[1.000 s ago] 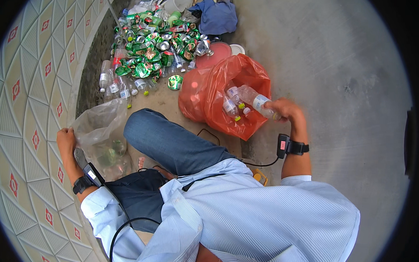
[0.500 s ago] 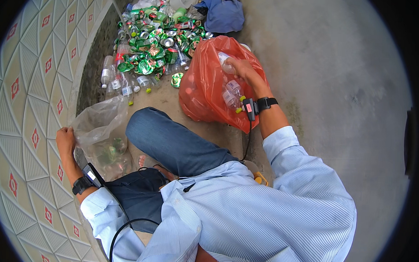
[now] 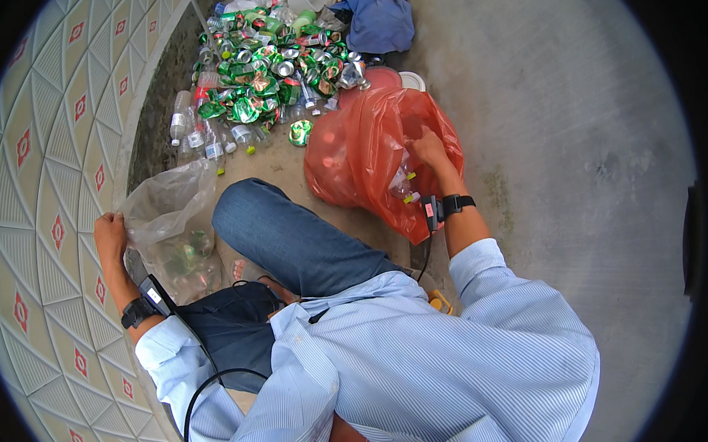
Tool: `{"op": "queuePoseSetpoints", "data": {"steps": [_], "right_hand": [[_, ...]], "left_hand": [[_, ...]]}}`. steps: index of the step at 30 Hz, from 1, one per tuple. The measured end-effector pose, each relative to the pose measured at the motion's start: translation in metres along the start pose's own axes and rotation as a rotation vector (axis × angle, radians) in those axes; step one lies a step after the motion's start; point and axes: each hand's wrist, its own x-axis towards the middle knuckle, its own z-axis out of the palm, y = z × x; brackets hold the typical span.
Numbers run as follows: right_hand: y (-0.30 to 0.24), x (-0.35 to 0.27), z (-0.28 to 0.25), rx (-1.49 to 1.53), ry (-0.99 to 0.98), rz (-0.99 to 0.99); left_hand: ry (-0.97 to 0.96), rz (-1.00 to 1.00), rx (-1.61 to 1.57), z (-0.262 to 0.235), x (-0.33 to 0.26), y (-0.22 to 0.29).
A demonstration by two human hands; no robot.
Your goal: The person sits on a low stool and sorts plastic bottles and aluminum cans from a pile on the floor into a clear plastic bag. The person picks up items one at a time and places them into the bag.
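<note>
At the left, my left hand (image 3: 110, 233) is closed on the rim of a clear plastic bag (image 3: 168, 193), which has crushed green cans and other things in its lower part. My right hand (image 3: 428, 149) reaches into the mouth of a large red plastic bag (image 3: 348, 154). Its fingers look curled, and what they grip, if anything, is hidden. Just below that hand, clear plastic bottles (image 3: 402, 185) with yellow-green caps lie inside the red bag near its opening.
Beyond the bags spreads a heap of crushed green cans (image 3: 258, 69), with clear bottles (image 3: 214, 148) along its near edge. A blue cloth (image 3: 382, 25) and a white round lid (image 3: 412, 81) lie at the back. A patterned tile wall (image 3: 51, 171) borders the left.
My right hand has moved right and down, deeper into the red bag. The bag's top has shifted, showing a red round thing and more cans behind it. My left hand holds still.
</note>
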Motion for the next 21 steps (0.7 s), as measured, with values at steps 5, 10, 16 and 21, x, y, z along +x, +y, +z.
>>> {"op": "queuePoseSetpoints", "data": {"steps": [5, 10, 16, 21], "right_hand": [[-0.017, -0.063, -0.001, 0.812, -0.265, 0.404], [-0.059, -0.073, 0.022, 0.345, -0.229, -0.096], [-0.109, 0.062, -0.019, 0.581, 0.087, -0.209], [-0.115, 0.074, -0.022, 0.753, 0.129, -0.271]], "left_hand": [[0.006, 0.011, -0.004, 0.002, 0.001, -0.004], [-0.004, 0.011, -0.008, 0.005, 0.004, -0.011], [0.002, 0.0, -0.008, 0.005, 0.003, -0.015], [0.0, -0.036, -0.047, 0.004, 0.001, -0.012]]}}
